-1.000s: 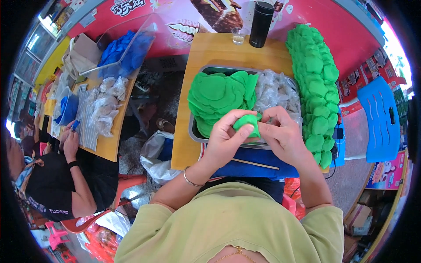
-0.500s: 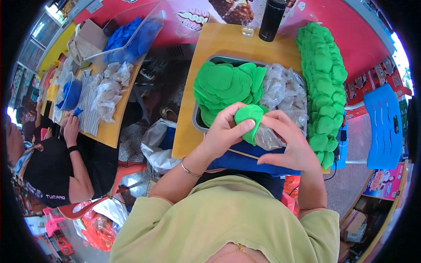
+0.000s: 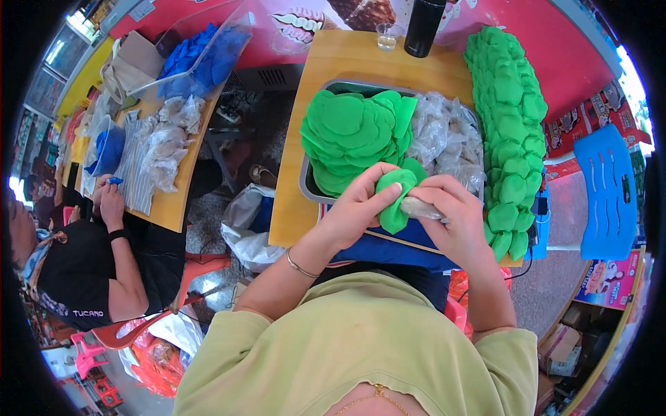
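My left hand point(image 3: 357, 208) pinches a soft green round piece point(image 3: 394, 216), its thumb pressed on top and the piece folded over. In my right hand point(image 3: 458, 218) is a small clear plastic packet point(image 3: 418, 208) with pale contents, its end against the green piece. Both hands meet just in front of a metal tray point(image 3: 305, 184). The tray carries a stack of flat green rounds point(image 3: 350, 121) on its left and a heap of similar clear packets point(image 3: 447, 132) on its right. Another green edge shows behind my fingers; what it belongs to is partly hidden.
A long row of overlapping green pieces point(image 3: 513, 139) lines the table's right edge. Behind the tray stand a black bottle point(image 3: 423, 28) and a clear cup point(image 3: 386, 38). To the left, a co-worker point(image 3: 83, 270) sits at another table handling something blue. A blue chair point(image 3: 603, 194) is at right.
My right hand has closed its fingers around the clear packet, which now sits against the green piece. The green piece is more folded. The view has shifted slightly.
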Available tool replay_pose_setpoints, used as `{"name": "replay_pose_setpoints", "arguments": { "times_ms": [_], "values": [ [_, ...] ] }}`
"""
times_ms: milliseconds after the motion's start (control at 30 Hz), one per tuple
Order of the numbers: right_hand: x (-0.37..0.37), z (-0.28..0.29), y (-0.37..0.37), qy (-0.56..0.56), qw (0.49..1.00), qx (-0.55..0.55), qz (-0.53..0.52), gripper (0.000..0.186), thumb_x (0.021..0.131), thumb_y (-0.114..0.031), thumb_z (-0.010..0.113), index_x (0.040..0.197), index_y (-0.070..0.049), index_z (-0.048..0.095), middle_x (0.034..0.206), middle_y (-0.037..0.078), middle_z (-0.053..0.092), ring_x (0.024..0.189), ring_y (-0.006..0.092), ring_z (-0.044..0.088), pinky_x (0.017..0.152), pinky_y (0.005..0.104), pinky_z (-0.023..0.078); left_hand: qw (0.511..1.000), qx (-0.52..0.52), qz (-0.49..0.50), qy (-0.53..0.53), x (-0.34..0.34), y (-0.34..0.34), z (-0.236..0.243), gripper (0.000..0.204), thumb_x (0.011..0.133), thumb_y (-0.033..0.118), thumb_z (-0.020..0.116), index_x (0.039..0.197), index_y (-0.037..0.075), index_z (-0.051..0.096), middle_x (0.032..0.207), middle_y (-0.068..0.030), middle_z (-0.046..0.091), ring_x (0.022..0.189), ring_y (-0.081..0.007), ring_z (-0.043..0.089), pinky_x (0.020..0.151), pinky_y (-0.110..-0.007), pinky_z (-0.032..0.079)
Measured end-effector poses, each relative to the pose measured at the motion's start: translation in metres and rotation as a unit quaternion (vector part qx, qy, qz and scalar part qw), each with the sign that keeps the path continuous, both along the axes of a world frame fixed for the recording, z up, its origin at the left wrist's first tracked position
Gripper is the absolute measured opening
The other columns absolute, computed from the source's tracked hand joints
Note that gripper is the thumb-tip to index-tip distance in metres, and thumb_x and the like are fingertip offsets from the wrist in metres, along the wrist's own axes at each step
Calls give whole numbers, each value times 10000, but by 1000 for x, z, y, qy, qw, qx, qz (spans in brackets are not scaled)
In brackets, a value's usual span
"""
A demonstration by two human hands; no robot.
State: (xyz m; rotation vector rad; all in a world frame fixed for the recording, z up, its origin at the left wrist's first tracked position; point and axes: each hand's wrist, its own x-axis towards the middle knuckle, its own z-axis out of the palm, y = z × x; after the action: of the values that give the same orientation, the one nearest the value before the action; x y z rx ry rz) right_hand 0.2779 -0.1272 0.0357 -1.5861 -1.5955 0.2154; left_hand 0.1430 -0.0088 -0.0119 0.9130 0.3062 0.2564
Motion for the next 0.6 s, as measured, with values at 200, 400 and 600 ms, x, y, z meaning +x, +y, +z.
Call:
{"name": "replay_pose_setpoints", "arguments": {
  "times_ms": [200,400,600],
  "values": [
    [-3,-4,1,-50,996,-4,-69,276,639,-46,735,869,-57,582,875,97,582,756,275,602,631,333,500,999,0,19,38,-1,-10,3,248,944,262,470,1140,111,462,878,40,523,720,3,491,523,-158,397],
    [-8,-11,-3,12,1000,-21,-7,280,634,-61,741,811,-55,525,811,96,564,727,290,597,598,349,495,984,-132,-114,-44,-10,-2,-8,373,945,256,449,1256,58,400,1024,-18,534,877,-69,527,670,-225,466],
    [-12,-45,-17,9,995,-79,-55,256,650,-72,732,802,-35,529,763,114,547,674,289,576,580,354,467,911,407,33,58,-27,-19,-15,483,779,230,668,1155,19,449,1007,-96,521,921,-216,518,748,-317,446]
  ]
}}
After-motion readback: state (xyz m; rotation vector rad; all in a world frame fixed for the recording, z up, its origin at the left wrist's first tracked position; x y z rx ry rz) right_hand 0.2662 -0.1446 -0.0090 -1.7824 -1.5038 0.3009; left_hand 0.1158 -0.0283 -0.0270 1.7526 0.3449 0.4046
